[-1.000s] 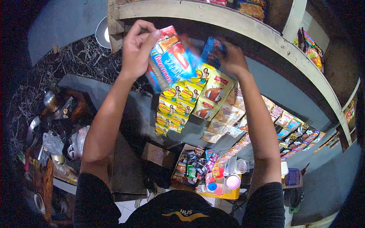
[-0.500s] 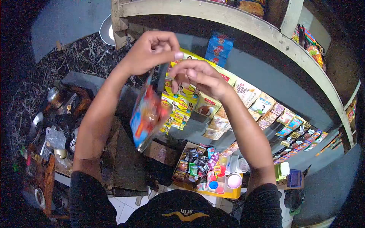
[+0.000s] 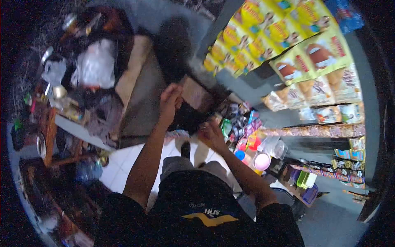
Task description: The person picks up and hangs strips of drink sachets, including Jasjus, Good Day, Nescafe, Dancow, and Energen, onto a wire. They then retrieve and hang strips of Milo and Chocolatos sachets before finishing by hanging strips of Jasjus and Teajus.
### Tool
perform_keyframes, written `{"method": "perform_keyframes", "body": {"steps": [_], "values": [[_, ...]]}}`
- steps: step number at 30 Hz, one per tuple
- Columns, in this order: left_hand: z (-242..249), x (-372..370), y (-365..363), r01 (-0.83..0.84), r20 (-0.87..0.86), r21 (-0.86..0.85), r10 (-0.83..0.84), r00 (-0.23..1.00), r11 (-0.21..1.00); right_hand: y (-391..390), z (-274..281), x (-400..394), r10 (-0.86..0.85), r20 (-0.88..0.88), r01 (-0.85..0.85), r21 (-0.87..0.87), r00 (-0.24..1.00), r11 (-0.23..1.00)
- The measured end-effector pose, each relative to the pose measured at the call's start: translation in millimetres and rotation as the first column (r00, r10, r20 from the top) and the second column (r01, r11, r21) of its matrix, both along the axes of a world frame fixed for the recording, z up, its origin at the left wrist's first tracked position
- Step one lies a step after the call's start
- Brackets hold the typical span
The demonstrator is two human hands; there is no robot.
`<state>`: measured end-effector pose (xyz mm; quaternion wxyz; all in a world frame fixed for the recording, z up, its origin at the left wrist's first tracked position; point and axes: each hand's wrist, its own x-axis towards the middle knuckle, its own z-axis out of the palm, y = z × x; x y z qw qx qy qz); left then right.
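Observation:
My left hand (image 3: 171,100) is in front of the dark gap beside a large brown box (image 3: 142,103), its fingers curled together; anything between them is too small to see. Lower and to the right, my right hand (image 3: 211,132) is near a box of small colourful sachets (image 3: 240,121), its fingers smeared by motion. A partly hidden, colourful packet (image 3: 177,133) shows below and between my hands, above the tiled floor; I cannot tell whether anything holds it.
Strips of yellow sachets (image 3: 255,45) and cream packets (image 3: 325,53) hang on the wall at right. Plastic containers (image 3: 261,161) stand beside the sachet box. At left are a clear plastic bag (image 3: 96,64), a wooden frame (image 3: 50,138) and clutter.
The view has tilted down and turned toward the floor. Both hands have come down from the hanging sachets and moved apart. The red and blue packet that hung near them is no longer plainly visible.

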<state>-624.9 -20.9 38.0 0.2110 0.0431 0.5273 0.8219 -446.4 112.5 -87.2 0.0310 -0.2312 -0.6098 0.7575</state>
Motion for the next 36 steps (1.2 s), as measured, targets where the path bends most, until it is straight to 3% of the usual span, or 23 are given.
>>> {"method": "perform_keyframes", "body": {"steps": [1, 4, 6, 8, 10, 11, 12, 14, 15, 16, 17, 18, 19, 20, 22, 24, 26, 28, 30, 31, 32, 34, 36], "values": [[-26.0, 21.4, -20.9, 0.001, 0.041, -0.068, 0.002, 0.999, 0.998, -1.6, 22.3, 12.6, 0.045, 0.11, -0.066, 0.197, 0.993, 0.978], [-117.2, 79.6, -71.1, -0.029, 0.019, -0.251, 0.035, 0.999, 0.968, -7.7, -0.5, 60.8, 0.031, 0.177, -0.067, 0.203, 0.984, 0.977], [-171.3, 123.9, -87.0, -0.113, 0.191, -0.274, 0.17, 0.967, 0.955, -9.5, -78.5, 106.2, 0.129, 0.164, -0.135, 0.027, 0.978, 0.99], [-235.4, 151.4, -108.6, 0.091, 0.321, -0.42, 0.054, 0.946, 0.903, -21.2, -121.6, 133.4, 0.212, 0.093, -0.22, 0.086, 0.973, 0.972], [-341.8, 185.3, -133.1, 0.044, -0.157, -0.775, -0.259, 0.953, 0.63, -42.7, -152.4, 149.1, 0.137, 0.1, -0.131, -0.071, 0.985, 0.989], [-396.3, 203.7, -149.4, 0.13, -0.057, -0.688, -0.232, 0.971, 0.714, -59.9, -131.2, 145.1, -0.014, 0.251, 0.092, -0.298, 0.968, 0.95], [-426.8, 212.2, -152.0, 0.127, -0.049, -0.698, -0.225, 0.973, 0.705, -64.8, -141.6, 146.9, 0.07, 0.179, -0.07, -0.009, 0.981, 0.998], [-489.2, 226.1, -156.5, 0.22, 0.425, -0.539, 0.037, 0.905, 0.813, -87.0, -211.3, 166.7, 0.02, 0.229, -0.017, -0.012, 0.973, 1.0], [-551.5, 240.5, -166.0, 0.097, 0.343, -0.581, 0.134, 0.93, 0.808, -93.5, -255.6, 180.9, 0.027, 0.24, -0.022, -0.024, 0.97, 0.999], [-588.2, 240.7, -173.5, 0.101, 0.35, -0.594, 0.143, 0.926, 0.798, -103.1, -303.5, 195.3, 0.128, 0.201, -0.163, 0.169, 0.971, 0.972], [-623.7, 240.8, -176.8, 0.138, 0.316, -0.738, 0.158, 0.935, 0.66, -111.8, -340.0, 213.5, 0.236, 0.192, -0.292, 0.36, 0.953, 0.886], [-660.8, 238.6, -176.1, 0.158, 0.275, -0.85, 0.168, 0.947, 0.502, -119.8, -366.4, 222.4, 0.251, 0.203, -0.31, 0.352, 0.946, 0.883], [-726.6, 238.6, -186.1, 0.153, 0.262, -0.889, 0.206, 0.943, 0.431, -130.6, -392.0, 225.0, 0.091, 0.328, -0.066, -0.087, 0.94, 0.994], [-785.2, 237.3, -192.3, 0.149, 0.247, -0.92, 0.242, 0.938, 0.363, -132.9, -416.3, 230.3, 0.0, 0.502, 0.26, -0.449, 0.865, 0.855], [-803.9, 219.2, -185.7, 0.157, 0.456, -0.619, 0.189, 0.87, 0.77, -122.7, -427.4, 237.1, 0.084, 0.442, 0.19, -0.541, 0.893, 0.819], [-818.5, 194.6, -176.5, 0.229, 0.548, -0.618, 0.202, 0.812, 0.752, -104.6, -382.1, 193.8, 0.123, 0.521, 0.164, -0.471, 0.845, 0.867], [-825.9, 188.2, -176.4, 0.402, 0.714, -0.601, 0.238, 0.658, 0.69, -99.5, -412.0, 211.6, 0.084, 0.521, 0.276, -0.575, 0.85, 0.77], [-857.7, 208.5, -187.5, 0.326, 0.715, -0.58, 0.274, 0.643, 0.747, -88.8, -360.6, 187.5, 0.204, 0.433, -0.082, -0.284, 0.878, 0.955], [-811.6, 218.6, -175.3, -0.144, 0.418, -0.445, 0.347, 0.839, 0.884, -91.4, -352.0, 192.9, 0.086, 0.449, 0.045, -0.274, 0.889, 0.961], [-827.5, 223.2, -189.7, -0.009, -0.001, -0.854, 0.015, 1.0, 0.521, -92.8, -361.6, 208.2, 0.153, 0.497, -0.038, -0.234, 0.854, 0.972], [-806.3, 220.7, -185.0, -0.019, -0.012, -0.856, 0.017, 1.0, 0.517, -92.6, -359.6, 213.0, 0.211, 0.538, -0.126, -0.191, 0.816, 0.973], [-751.5, 233.0, -172.8, -0.255, 0.294, -0.401, 0.387, 0.874, 0.88, -98.5, -313.6, 200.4, 0.199, 0.501, -0.164, -0.113, 0.842, 0.98], [-696.0, 228.9, -165.8, -0.139, 0.341, -0.454, 0.315, 0.886, 0.88, -110.4, -319.0, 211.4, 0.046, 0.524, 0.17, -0.357, 0.85, 0.919]]}}
